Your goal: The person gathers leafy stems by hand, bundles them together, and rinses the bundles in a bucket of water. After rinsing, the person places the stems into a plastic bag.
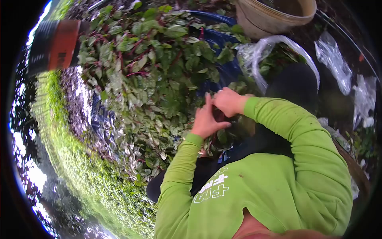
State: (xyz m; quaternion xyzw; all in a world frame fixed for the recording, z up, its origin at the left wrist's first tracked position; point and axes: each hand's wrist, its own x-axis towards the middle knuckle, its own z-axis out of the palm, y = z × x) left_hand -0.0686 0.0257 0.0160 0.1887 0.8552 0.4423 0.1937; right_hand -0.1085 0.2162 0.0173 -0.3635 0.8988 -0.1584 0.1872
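Note:
My left hand is over the leafy pile, its thumb and index finger spread apart, with no clear hold on anything. Just right of it and close to its fingertips, my right hand has its fingers curled in; what they hold is too small to make out. Something dark red shows between the two hands. Green leaves with red stems lie in a large heap on a dark blue sheet. A clear plastic bag with leaves in it lies beyond my right hand.
A beige bucket stands at the top right. Loose clear plastic bags lie on the right. A black and orange container is at the upper left. My dark-clothed knees flank the work area.

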